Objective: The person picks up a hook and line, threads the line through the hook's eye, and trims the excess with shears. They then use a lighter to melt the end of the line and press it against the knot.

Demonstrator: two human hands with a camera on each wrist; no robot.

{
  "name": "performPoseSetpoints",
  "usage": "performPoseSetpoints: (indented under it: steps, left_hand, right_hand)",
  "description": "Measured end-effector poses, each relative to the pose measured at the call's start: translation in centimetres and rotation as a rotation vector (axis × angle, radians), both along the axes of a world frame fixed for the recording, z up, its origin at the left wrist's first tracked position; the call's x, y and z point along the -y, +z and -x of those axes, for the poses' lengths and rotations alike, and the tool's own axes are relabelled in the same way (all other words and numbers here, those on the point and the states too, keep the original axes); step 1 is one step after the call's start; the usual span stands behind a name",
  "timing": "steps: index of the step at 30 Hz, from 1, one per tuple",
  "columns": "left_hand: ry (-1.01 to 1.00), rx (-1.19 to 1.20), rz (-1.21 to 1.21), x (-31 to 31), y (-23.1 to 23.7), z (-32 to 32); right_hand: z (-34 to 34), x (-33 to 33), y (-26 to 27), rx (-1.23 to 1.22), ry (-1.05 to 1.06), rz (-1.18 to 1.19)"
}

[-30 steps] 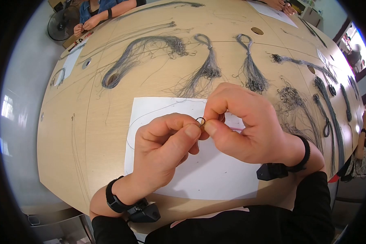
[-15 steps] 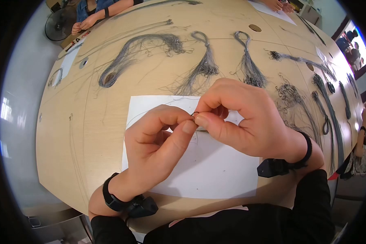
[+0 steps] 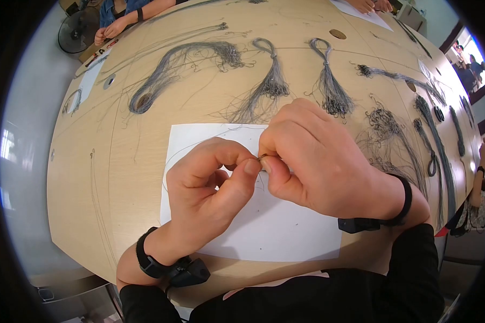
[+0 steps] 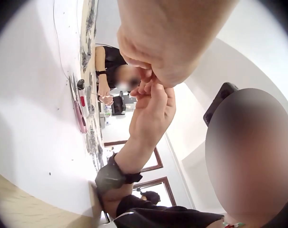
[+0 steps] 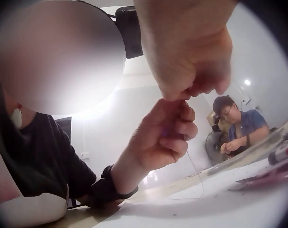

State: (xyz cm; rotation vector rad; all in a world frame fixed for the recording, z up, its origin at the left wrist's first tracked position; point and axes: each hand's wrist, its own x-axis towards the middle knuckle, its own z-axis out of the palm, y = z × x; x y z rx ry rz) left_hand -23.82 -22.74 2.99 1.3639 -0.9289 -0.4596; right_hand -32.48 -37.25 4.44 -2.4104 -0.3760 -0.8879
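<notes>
Over the white paper (image 3: 264,231), a small dark fish hook (image 3: 262,156) shows between the fingertips of both hands. My left hand (image 3: 210,185) pinches it between thumb and forefinger. From the other side my right hand (image 3: 320,156) pinches at it with thumb and forefinger; the fingers hide most of the hook. A thin fishing line (image 5: 199,173) hangs below the left hand in the right wrist view and curves down to the paper.
Looped bundles of line with hooks (image 3: 275,81) lie beyond the paper, and a loose tangle (image 3: 388,129) lies to the right. In the left wrist view, a pink-handled tool (image 4: 80,114) lies on the paper. Other people's hands (image 3: 111,29) work at the far edge.
Both hands have shifted slightly left and up. The right hand has rolled over, its knuckles now turned more upward, and less of the hook shows than before.
</notes>
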Motion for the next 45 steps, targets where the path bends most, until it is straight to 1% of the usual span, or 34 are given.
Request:
performPoseSetpoints:
  steps: [2, 3, 5, 6, 8, 11, 15, 17, 21, 23, 26, 33, 35, 36, 38, 41, 45]
  left_hand:
    - [-0.011, 0.077, -0.02, -0.04, -0.25, -0.18]
    - [-0.012, 0.076, -0.021, -0.02, -0.21, -0.11]
    - [-0.005, -0.026, 0.006, 0.03, -0.04, 0.06]
    - [-0.004, -0.025, 0.007, 0.01, -0.05, 0.08]
    - [-0.029, -0.045, 0.002, -0.02, -0.05, 0.11]
    - [-0.03, -0.038, 0.015, 0.06, -0.07, 0.14]
    - [-0.028, -0.039, 0.014, 0.12, -0.23, 0.09]
    - [-0.037, 0.159, -0.046, 0.06, -0.22, -0.29]
    - [-0.027, 0.211, -0.045, 0.14, -0.43, -0.47]
    - [-0.029, 0.047, -0.025, 0.18, -0.61, -0.3]
    - [-0.02, -0.008, -0.008, 0.24, -0.44, 0.0]
    - [-0.02, -0.005, -0.003, 0.18, -0.42, 0.0]
    - [-0.013, 0.081, -0.036, 0.13, -0.37, -0.1]
    - [-0.013, 0.081, -0.036, 0.19, -0.42, -0.1]
    - [0.008, 0.142, -0.025, 0.35, -0.59, -0.08]
    - [0.018, 0.199, 0.008, 0.55, -0.89, -0.08]
    - [0.001, 0.234, -0.009, 0.62, -0.88, -0.23]
  right_hand:
    - [0.1, -0.11, 0.01, 0.014, -0.046, 0.081]
    - [0.07, -0.12, -0.03, 0.014, -0.046, 0.081]
    - [-0.04, -0.1, -0.1, 0.036, -0.019, 0.02]
    - [0.0, -0.05, 0.02, 0.036, -0.018, 0.021]
    - [0.18, 0.07, 0.37, -0.053, 0.052, -0.143]
    - [0.02, -0.09, 0.2, -0.02, 0.046, -0.153]
    - [0.04, -0.08, 0.17, -0.037, 0.035, -0.151]
    - [0.13, -0.03, 0.33, -0.076, 0.007, -0.092]
    - [-0.01, -0.03, -0.03, -0.089, 0.01, -0.134]
    - [-0.05, 0.05, -0.08, -0.063, 0.022, -0.146]
    - [0.08, 0.05, 0.21, -0.056, 0.017, -0.159]
    - [0.0, 0.05, 0.26, -0.04, 0.03, -0.129]
    - [-0.02, -0.12, 0.03, -0.028, 0.022, -0.147]
    - [-0.06, -0.16, -0.07, -0.029, 0.022, -0.148]
    - [-0.17, -0.26, -0.26, 0.024, -0.024, -0.055]
    - [-0.28, -0.49, -0.47, 0.038, -0.034, -0.012]
    - [-0.13, -0.56, -0.25, 0.009, -0.043, 0.021]
